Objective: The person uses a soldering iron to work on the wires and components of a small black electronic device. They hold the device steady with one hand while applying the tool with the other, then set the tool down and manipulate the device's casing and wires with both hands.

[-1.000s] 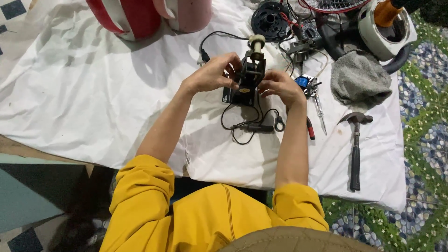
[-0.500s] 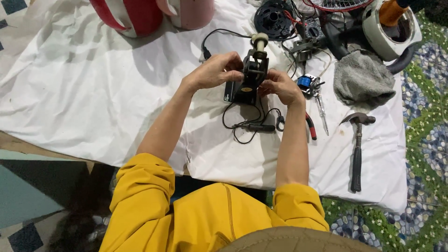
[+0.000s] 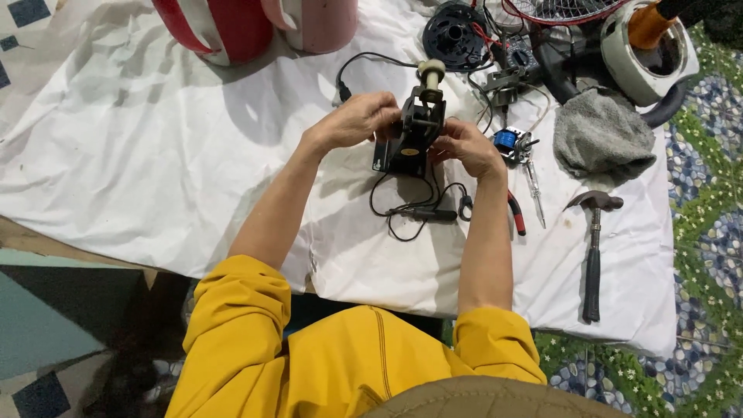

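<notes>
White cloth (image 3: 139,155), creased and stained in spots, covers the work surface, with patterned floor showing at its right and left edges. Nearest the camera are the person's yellow sleeves (image 3: 240,310), forearms reaching forward over the sheet. Beyond them, a black soldering iron (image 3: 422,213) lies on the cloth amid loops of thin black cable, with red-handled pliers (image 3: 516,214) and a screwdriver (image 3: 535,186) just to its right and a hammer (image 3: 593,255) farther right. Above the iron, the left hand (image 3: 356,120) and right hand (image 3: 464,147) close their fingers around the two sides of a small black stand (image 3: 414,131) topped by a cream knob, which sits upright on the cloth between them. Farther off lie a grey rag (image 3: 604,135), a black round motor part (image 3: 453,35), a white appliance housing (image 3: 646,50) and a red-and-white container (image 3: 213,23).
</notes>
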